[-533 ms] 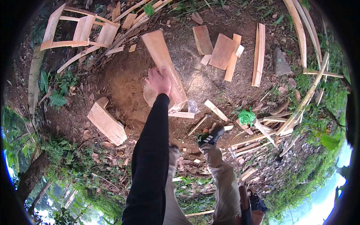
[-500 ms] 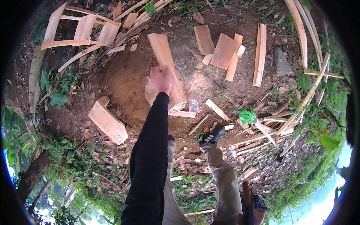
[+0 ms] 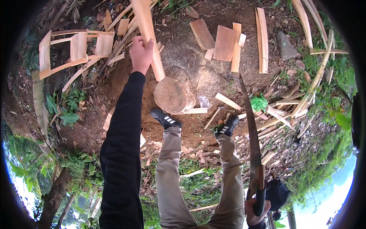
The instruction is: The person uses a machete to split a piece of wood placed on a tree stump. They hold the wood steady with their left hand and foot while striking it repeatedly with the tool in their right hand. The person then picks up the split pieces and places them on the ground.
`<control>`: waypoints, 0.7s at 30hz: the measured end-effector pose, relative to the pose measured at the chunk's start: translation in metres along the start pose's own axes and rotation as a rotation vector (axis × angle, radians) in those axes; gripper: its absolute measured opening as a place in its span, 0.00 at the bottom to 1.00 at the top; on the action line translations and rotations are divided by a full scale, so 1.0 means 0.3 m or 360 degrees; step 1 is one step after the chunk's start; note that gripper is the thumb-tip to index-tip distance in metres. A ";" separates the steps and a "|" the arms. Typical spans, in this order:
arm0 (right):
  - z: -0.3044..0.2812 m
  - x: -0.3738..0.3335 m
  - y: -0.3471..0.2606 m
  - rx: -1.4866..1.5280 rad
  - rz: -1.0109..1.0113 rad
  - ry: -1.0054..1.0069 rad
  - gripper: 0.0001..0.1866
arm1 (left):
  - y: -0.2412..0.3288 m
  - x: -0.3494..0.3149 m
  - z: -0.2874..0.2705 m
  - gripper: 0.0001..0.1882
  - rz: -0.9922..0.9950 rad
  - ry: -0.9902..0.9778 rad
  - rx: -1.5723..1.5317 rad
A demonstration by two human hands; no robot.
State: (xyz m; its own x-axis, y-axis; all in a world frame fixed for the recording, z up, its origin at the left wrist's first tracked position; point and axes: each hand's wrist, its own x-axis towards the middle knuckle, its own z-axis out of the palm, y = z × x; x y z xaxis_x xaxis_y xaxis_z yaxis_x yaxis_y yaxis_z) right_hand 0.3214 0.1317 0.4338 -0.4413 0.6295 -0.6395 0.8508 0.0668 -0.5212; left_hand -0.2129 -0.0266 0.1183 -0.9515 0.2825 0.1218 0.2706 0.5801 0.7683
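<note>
We've got the left hand (image 3: 141, 55) w/ fingers wrapped round the wood slab (image 3: 149, 36) — long axis near-upright, lower end just above the stump (image 3: 173, 94) — while the right hand (image 3: 256, 212), fist closed on the machete (image 3: 251, 141), hangs well behind.

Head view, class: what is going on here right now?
A person stands over a round wooden block on bare earth. The left hand grips a long plank, lifted above the block. The right hand holds a long blade, pointing away. Cut boards lie scattered around.
</note>
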 end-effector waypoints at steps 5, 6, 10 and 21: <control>0.009 -0.007 -0.035 0.0130 0.0046 -0.0067 0.13 | 0.112 -0.118 0.038 0.08 0.0133 -0.0826 0.0840; 0.016 0.006 -0.025 0.0161 0.0037 -0.0115 0.13 | 0.091 -0.164 0.023 0.07 0.0296 -0.1054 0.0895; 0.016 0.000 -0.018 0.0115 0.0121 -0.0061 0.13 | 0.008 -0.286 0.060 0.12 0.0754 -0.1369 0.1078; -0.020 -0.058 0.126 0.0264 0.0329 0.0149 0.13 | -0.031 -0.367 0.048 0.17 0.0971 -0.1558 0.1035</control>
State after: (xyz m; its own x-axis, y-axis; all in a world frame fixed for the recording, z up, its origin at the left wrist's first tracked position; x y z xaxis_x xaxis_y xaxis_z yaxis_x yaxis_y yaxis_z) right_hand 0.3628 0.1281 0.4286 -0.2286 0.6860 -0.6908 0.8582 -0.1930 -0.4757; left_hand -0.1086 -0.0519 0.0887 -0.2289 0.8988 -0.3738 0.8961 0.3445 0.2798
